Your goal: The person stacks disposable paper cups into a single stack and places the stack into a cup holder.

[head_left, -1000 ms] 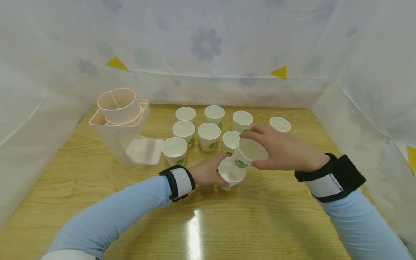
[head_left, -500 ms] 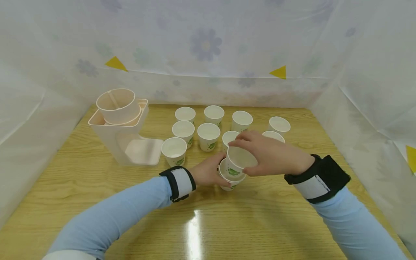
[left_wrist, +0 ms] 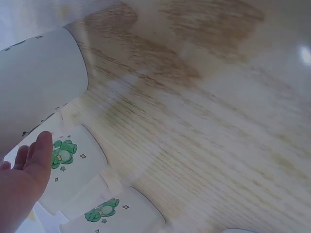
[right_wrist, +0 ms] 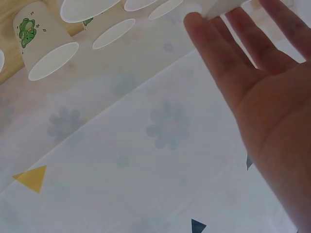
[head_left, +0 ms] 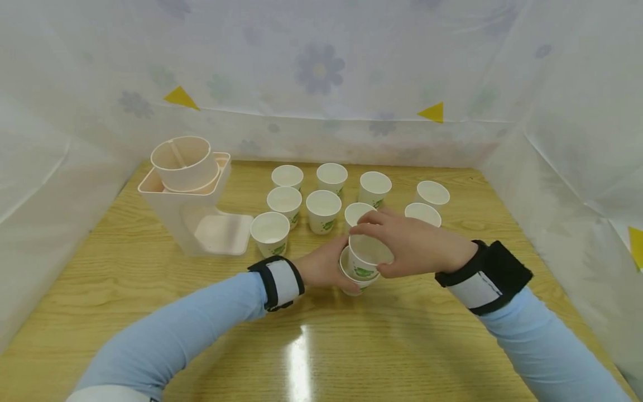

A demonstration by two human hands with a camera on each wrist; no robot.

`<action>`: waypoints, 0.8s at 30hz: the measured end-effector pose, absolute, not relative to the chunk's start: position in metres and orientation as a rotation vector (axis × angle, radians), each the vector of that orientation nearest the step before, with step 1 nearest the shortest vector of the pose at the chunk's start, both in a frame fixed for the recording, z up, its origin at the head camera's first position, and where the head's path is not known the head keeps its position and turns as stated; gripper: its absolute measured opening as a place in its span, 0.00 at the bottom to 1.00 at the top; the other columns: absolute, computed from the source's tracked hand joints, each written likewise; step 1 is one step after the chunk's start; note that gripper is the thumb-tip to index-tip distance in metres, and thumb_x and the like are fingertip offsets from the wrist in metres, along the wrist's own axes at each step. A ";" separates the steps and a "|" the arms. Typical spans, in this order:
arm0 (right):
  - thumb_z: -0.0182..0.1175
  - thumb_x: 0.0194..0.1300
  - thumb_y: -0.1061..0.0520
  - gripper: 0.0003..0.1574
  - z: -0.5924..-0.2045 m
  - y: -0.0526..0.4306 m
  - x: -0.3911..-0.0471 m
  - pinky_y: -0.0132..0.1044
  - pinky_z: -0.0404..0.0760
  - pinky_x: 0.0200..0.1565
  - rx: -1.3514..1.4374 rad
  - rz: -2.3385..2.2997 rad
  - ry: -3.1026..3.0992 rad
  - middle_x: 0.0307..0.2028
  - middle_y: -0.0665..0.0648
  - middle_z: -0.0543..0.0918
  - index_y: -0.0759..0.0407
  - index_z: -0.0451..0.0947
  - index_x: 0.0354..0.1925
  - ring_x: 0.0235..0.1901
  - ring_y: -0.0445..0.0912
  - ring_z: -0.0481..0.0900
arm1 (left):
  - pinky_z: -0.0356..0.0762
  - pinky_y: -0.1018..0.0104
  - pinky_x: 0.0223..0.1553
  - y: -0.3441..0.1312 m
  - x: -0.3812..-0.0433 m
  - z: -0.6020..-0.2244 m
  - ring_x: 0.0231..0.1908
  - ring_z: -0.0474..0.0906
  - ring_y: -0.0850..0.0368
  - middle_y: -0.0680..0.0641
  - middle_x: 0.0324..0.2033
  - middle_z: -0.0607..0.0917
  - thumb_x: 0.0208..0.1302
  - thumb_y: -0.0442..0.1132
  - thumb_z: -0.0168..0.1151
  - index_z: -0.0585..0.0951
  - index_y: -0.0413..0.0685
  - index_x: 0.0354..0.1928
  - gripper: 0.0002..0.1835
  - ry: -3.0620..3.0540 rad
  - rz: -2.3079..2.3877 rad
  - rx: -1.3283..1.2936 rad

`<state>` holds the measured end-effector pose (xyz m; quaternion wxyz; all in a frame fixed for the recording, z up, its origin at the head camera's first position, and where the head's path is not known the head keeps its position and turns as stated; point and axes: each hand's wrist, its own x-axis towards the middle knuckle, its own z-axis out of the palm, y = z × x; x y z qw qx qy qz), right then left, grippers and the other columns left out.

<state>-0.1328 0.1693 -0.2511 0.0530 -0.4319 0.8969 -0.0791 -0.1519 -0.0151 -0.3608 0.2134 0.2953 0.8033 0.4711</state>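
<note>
Top cup sits in the lower cup's mouth, right hand pinching its rim, left hand wrapped round the lower one. I'd go straight down, gently, without bumping the cup behind.

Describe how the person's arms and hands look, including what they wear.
The left sleeve and right sleeve are long, light blue and wrinkled. Over each wrist goes a black band with a pale patch: left band, right band. The right one has a bulky black end. The left hand and right hand are ungloved.
</note>
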 end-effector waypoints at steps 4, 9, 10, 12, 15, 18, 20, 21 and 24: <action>0.66 0.44 0.58 0.37 -0.253 0.169 -0.134 0.48 0.81 0.44 -1.326 -0.233 2.724 0.53 0.59 0.76 0.61 0.74 0.57 0.51 0.52 0.72 | 0.69 0.56 0.61 -0.014 -0.151 -0.361 0.55 0.71 0.52 0.42 0.57 0.75 0.40 0.36 0.76 0.62 0.42 0.64 0.47 2.249 1.339 0.823; 0.66 0.44 0.59 0.37 -0.254 0.168 -0.134 0.47 0.81 0.45 -1.325 -0.226 2.713 0.53 0.60 0.76 0.62 0.75 0.57 0.51 0.52 0.72 | 0.68 0.56 0.61 -0.016 -0.152 -0.361 0.56 0.71 0.52 0.42 0.57 0.75 0.41 0.36 0.75 0.64 0.43 0.64 0.45 2.247 1.313 0.823; 0.66 0.43 0.59 0.37 -0.254 0.168 -0.134 0.47 0.81 0.45 -1.327 -0.225 2.709 0.53 0.60 0.76 0.62 0.75 0.57 0.51 0.52 0.72 | 0.68 0.56 0.61 -0.016 -0.153 -0.361 0.56 0.70 0.52 0.42 0.57 0.74 0.42 0.36 0.75 0.64 0.43 0.64 0.44 2.244 1.306 0.825; 0.66 0.43 0.59 0.37 -0.254 0.168 -0.134 0.47 0.80 0.45 -1.329 -0.223 2.700 0.53 0.61 0.77 0.62 0.75 0.56 0.50 0.52 0.72 | 0.69 0.57 0.61 -0.016 -0.153 -0.361 0.56 0.70 0.53 0.43 0.57 0.75 0.42 0.35 0.74 0.65 0.43 0.64 0.43 2.239 1.294 0.832; 0.66 0.43 0.59 0.38 -0.255 0.167 -0.134 0.48 0.80 0.46 -1.333 -0.215 2.688 0.53 0.61 0.76 0.61 0.74 0.57 0.51 0.53 0.72 | 0.70 0.56 0.60 -0.016 -0.153 -0.361 0.56 0.70 0.53 0.43 0.58 0.74 0.43 0.36 0.74 0.63 0.44 0.65 0.44 2.239 1.292 0.821; 0.67 0.43 0.59 0.38 -0.256 0.167 -0.135 0.49 0.80 0.47 -1.332 -0.209 2.683 0.54 0.61 0.76 0.60 0.74 0.57 0.51 0.54 0.72 | 0.70 0.55 0.60 -0.017 -0.152 -0.359 0.57 0.69 0.52 0.43 0.60 0.72 0.45 0.37 0.73 0.59 0.46 0.68 0.47 2.241 1.284 0.792; 0.67 0.43 0.59 0.38 -0.257 0.167 -0.135 0.49 0.80 0.47 -1.332 -0.212 2.682 0.54 0.61 0.76 0.59 0.74 0.57 0.52 0.54 0.72 | 0.70 0.55 0.60 -0.018 -0.151 -0.358 0.58 0.68 0.52 0.43 0.61 0.70 0.46 0.37 0.73 0.57 0.47 0.70 0.49 2.239 1.281 0.779; 0.67 0.43 0.59 0.38 -0.258 0.167 -0.135 0.49 0.80 0.47 -1.334 -0.217 2.680 0.54 0.61 0.76 0.59 0.74 0.57 0.52 0.54 0.72 | 0.71 0.54 0.60 -0.018 -0.151 -0.357 0.58 0.68 0.52 0.43 0.61 0.70 0.46 0.37 0.73 0.56 0.47 0.70 0.49 2.236 1.282 0.779; 0.68 0.43 0.59 0.39 -0.261 0.167 -0.136 0.49 0.79 0.48 -1.357 -0.223 2.666 0.53 0.60 0.77 0.60 0.74 0.58 0.52 0.54 0.72 | 0.71 0.54 0.59 -0.020 -0.151 -0.355 0.57 0.69 0.51 0.43 0.61 0.71 0.46 0.37 0.73 0.58 0.46 0.69 0.48 2.224 1.279 0.785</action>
